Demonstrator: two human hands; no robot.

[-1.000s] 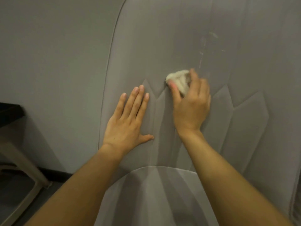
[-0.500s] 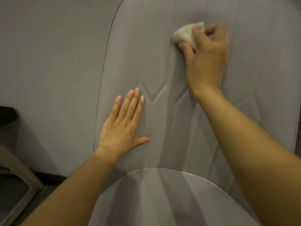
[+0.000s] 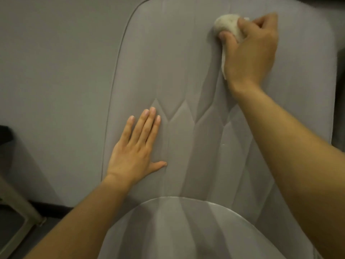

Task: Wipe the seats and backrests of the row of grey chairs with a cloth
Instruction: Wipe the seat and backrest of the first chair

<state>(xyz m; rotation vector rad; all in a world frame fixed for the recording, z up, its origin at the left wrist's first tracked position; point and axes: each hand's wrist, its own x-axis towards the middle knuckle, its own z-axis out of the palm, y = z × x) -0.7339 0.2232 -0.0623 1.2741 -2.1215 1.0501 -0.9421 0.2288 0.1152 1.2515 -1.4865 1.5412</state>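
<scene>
Gripping the balled cloth (image 3: 226, 27), the right hand (image 3: 250, 53) presses it at the backrest's (image 3: 168, 62) upper right; unwiped fabric stretches downward; the left hand (image 3: 134, 152) lies flat, released, lower left.

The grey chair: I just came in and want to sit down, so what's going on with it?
Someone is wiping its backrest. Their right hand grips a balled-up pale cloth and presses it against the upper part of the backrest. Their left hand lies flat on the lower left of the backrest, just above the seat.
</scene>
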